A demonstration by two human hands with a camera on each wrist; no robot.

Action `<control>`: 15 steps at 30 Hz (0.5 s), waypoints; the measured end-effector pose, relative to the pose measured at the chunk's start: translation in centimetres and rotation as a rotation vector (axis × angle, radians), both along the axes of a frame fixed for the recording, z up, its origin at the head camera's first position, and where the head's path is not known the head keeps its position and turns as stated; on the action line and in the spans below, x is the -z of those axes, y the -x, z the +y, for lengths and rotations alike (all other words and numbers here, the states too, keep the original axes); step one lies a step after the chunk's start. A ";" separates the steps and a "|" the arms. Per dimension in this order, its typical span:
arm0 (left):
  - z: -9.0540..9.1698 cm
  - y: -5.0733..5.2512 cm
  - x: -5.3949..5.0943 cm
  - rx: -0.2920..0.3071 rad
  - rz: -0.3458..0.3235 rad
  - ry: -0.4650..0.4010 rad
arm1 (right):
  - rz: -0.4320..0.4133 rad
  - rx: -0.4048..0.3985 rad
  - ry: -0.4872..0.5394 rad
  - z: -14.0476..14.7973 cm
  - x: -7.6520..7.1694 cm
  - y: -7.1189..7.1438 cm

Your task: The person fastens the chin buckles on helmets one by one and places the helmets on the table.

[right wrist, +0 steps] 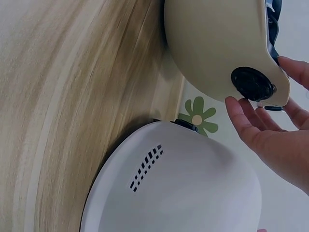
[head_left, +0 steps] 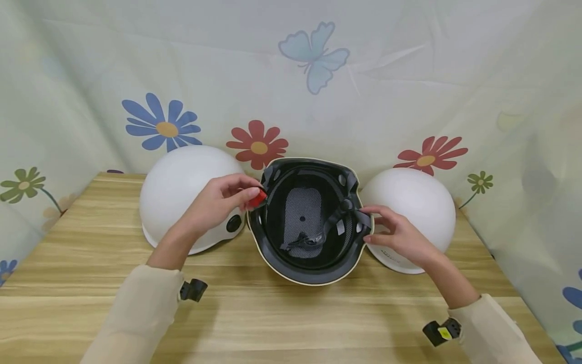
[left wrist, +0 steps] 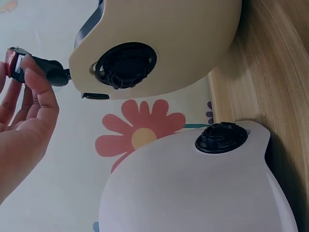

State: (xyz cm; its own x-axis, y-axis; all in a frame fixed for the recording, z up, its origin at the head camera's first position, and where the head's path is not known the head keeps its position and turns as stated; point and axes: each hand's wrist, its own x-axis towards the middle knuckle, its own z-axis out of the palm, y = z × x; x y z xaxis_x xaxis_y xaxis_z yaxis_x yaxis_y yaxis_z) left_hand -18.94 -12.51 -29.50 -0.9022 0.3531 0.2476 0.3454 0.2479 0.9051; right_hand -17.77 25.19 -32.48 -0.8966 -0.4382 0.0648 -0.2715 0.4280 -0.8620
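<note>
"When the head view is taken, where is the cream helmet [head_left: 303, 222]?"

"It is set upturned on the wooden table [head_left: 254, 328] between two white helmets [head_left: 175, 184], presumably so its inside is exposed."

"And in the left wrist view?"

"Its red buckle [left wrist: 17, 65] is pinched by the left hand [left wrist: 28, 123], seemingly so the strap [left wrist: 50, 71] is held clear."

"The right wrist view?"

"The rim [right wrist: 267, 34] is grasped by the right hand [right wrist: 280, 140], probably for steadiness."

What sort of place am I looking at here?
Possibly a makeshift indoor workspace: a wood-grain table stands before a creased, flower-printed backdrop, with white helmets on either side of a cream helmet whose dark lining shows. The room beyond the backdrop is hidden.
</note>
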 end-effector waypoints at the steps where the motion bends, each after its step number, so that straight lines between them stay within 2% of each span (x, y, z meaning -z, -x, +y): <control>1: 0.1 0.1 0.0 0.000 -0.003 -0.008 | 0.001 0.000 -0.001 0.0 0.0 0.0; 4: 0.4 0.3 0.2 0.000 -0.016 -0.055 | -0.004 0.000 0.003 0.0 0.1 0.0; 8: 0.7 0.5 0.2 -0.032 -0.002 -0.091 | -0.009 -0.003 0.008 -0.1 0.1 0.0; 15: 0.8 0.5 0.2 -0.058 0.025 -0.060 | -0.002 -0.005 0.007 0.0 0.0 -0.1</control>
State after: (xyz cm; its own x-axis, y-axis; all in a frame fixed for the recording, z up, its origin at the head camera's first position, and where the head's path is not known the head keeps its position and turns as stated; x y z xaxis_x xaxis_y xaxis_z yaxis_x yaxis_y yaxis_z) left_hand -19.40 -11.75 -29.72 -0.9142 0.2840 0.2891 0.3543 0.2138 0.9104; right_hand -17.66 25.18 -32.44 -0.8947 -0.4418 0.0664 -0.2721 0.4210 -0.8653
